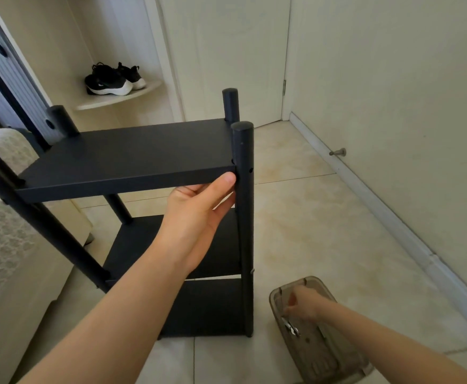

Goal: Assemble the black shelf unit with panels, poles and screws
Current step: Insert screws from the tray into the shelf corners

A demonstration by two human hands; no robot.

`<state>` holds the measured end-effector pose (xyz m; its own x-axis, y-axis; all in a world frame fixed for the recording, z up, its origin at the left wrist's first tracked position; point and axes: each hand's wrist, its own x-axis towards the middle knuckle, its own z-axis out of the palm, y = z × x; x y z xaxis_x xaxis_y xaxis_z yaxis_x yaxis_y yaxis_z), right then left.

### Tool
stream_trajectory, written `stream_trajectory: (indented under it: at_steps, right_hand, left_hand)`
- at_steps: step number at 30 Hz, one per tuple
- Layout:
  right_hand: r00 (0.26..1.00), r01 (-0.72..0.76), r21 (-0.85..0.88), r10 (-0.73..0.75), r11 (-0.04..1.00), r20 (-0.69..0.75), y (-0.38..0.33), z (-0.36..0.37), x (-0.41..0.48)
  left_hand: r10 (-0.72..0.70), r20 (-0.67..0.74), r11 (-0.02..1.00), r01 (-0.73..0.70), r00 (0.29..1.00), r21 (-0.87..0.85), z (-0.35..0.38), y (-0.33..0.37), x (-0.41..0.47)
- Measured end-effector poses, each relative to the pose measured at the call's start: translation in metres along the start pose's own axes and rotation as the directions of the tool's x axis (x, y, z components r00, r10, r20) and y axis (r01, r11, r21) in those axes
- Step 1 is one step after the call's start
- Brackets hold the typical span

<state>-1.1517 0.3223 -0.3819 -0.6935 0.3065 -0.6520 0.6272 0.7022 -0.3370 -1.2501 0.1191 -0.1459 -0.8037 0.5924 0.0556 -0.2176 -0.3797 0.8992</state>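
Looks forward and down from head height through a wide-angle lens, close over the black shelf unit (127,159) left of centre, with the left forearm (110,314) and the right forearm (392,336) entering at the bottom edge and the tiled floor (337,217), door (226,51) and wall (392,79) farther ahead.

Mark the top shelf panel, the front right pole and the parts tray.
top shelf panel (132,153), head view, upper face.
front right pole (245,231), head view, mid shaft.
parts tray (274,303), head view, left wall.
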Motion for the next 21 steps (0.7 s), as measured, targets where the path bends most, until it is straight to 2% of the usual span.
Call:
stream_trajectory:
  at_steps: [6,11,16,21]
  right_hand:
    - [0.979,-0.16,0.061,0.15,0.985,0.135,0.002,0.036,0.019]
    - [0.989,-0.114,0.054,0.108,0.992,0.102,-0.002,0.053,0.031]
    - [0.995,-0.072,0.187,0.056,0.98,0.087,-0.006,0.057,0.042]
    - [0.999,-0.018,0.207,0.011,0.978,0.03,0.001,0.052,0.051]
  left_hand:
    - [0.013,0.015,1.0,-0.013,1.0,0.006,0.001,-0.001,0.001]
    - [0.01,0.017,1.0,-0.011,1.0,0.018,0.001,-0.001,0.001]
    - [0.006,0.036,1.0,-0.006,0.999,-0.003,0.002,-0.001,0.0]
    - [0.004,0.054,1.0,-0.003,0.999,-0.015,0.004,-0.001,-0.001]
